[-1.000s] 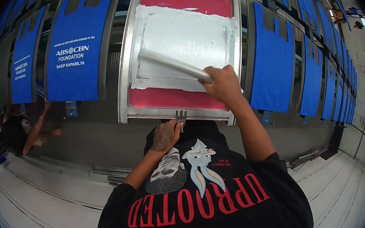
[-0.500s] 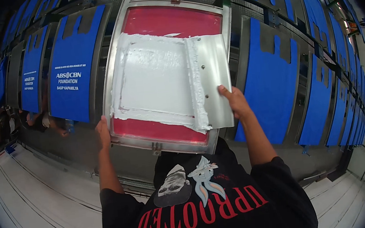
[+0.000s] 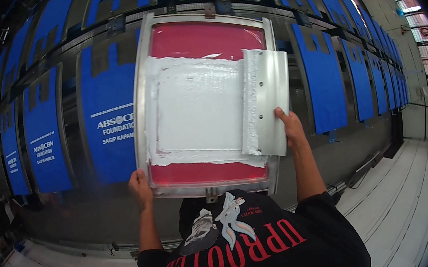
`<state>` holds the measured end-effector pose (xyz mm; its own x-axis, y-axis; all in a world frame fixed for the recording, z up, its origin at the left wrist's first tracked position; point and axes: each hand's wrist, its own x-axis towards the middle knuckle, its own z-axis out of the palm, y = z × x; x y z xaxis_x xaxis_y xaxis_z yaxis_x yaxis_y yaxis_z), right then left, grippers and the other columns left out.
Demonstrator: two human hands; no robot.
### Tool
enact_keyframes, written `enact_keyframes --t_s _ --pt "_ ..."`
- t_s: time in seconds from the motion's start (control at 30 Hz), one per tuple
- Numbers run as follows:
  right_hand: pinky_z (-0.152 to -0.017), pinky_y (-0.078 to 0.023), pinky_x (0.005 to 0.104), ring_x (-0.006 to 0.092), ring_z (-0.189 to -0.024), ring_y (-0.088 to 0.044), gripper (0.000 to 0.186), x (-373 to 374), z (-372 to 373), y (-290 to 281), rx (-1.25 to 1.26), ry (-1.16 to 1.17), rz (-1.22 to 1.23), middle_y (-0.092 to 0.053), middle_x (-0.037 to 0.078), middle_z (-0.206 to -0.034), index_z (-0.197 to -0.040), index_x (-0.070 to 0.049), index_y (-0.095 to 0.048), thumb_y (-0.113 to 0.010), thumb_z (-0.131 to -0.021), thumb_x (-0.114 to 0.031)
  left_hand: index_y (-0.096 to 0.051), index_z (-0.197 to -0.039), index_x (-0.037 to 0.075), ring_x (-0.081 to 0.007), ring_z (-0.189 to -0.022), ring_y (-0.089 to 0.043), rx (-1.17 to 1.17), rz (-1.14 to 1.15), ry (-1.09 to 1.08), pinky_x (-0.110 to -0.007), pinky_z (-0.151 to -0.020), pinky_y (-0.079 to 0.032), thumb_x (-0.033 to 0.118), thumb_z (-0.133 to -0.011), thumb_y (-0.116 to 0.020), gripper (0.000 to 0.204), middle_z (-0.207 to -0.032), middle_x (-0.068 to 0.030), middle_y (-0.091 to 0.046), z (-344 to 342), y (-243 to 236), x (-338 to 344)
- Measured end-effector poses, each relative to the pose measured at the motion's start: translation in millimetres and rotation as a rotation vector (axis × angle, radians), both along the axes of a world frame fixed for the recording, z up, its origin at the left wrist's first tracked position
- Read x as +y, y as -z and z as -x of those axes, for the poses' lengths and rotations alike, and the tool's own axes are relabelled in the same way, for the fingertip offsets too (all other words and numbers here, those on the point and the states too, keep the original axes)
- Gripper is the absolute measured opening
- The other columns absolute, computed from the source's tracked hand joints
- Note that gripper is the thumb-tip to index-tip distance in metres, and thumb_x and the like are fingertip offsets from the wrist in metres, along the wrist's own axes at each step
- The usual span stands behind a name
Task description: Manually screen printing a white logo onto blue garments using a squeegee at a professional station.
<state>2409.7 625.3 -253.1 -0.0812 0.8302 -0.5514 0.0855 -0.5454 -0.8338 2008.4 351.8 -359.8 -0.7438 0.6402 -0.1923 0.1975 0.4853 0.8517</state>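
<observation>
A screen-printing frame [image 3: 148,114] with pink mesh [image 3: 197,34] and a broad layer of white paste [image 3: 195,109] is in front of me. My left hand [image 3: 140,183] is closed on the frame's lower left edge. My right hand [image 3: 290,127] grips a metal squeegee [image 3: 268,95], which stands lengthwise along the right side of the mesh, white paste thick along its inner edge. A small bracket [image 3: 211,194] sits at the middle of the frame's bottom rail.
Rows of metal boards [image 3: 68,118] hold blue cut fabric pieces [image 3: 324,84] on both sides and beyond the frame, some with white print. A pale striped floor [image 3: 396,202] shows below, barred windows [image 3: 422,36] at right. Someone is partly visible in the dark far left.
My left hand has gone from the bottom bracket to the frame's left edge. The squeegee has turned from slanting to upright at the right side. Over the last half second, the frame appears shifted rightward.
</observation>
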Motion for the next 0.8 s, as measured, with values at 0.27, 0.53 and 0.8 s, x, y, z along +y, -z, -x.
enact_keyframes --t_s 0.27,0.53,0.8 --pt "-0.075 -0.056 0.0378 0.0239 -0.089 -0.068 0.054 -3.0 -2.3 7.7 -0.032 0.157 -0.107 -0.067 0.018 -0.104 -0.12 0.007 -0.056 -0.067 -0.092 -0.038 -0.066 -0.094 -0.002 -0.0248 -0.07 -0.057 -0.011 0.1 0.032 -0.038 -0.069 -0.046 0.043 -0.098 -0.053 0.047 -0.077 -0.0143 -0.063 -14.6 -5.1 11.9" --pt "-0.078 -0.054 0.0348 0.0216 -0.09 -0.067 0.052 23.0 -9.4 39.0 -0.044 0.032 0.017 -0.068 0.014 -0.105 -0.118 0.005 -0.059 -0.07 -0.091 -0.037 -0.068 -0.104 -0.003 -0.0211 -0.082 -0.063 -0.078 0.245 -0.041 -0.036 -0.075 -0.048 0.043 -0.098 -0.055 0.047 -0.084 -0.0149 -0.069 -34.7 26.1 -1.6" --pt "-0.078 -0.054 0.0346 0.0198 -0.089 -0.066 0.047 57.0 -13.1 29.6 -0.136 -0.246 0.027 -0.068 0.013 -0.104 -0.115 0.005 -0.062 -0.071 -0.09 -0.033 -0.066 -0.09 -0.002 -0.0174 -0.079 -0.06 0.471 0.047 -0.152 -0.033 -0.078 -0.048 0.03 -0.098 -0.06 0.033 -0.079 -0.0089 -0.063 -75.5 15.2 0.5"
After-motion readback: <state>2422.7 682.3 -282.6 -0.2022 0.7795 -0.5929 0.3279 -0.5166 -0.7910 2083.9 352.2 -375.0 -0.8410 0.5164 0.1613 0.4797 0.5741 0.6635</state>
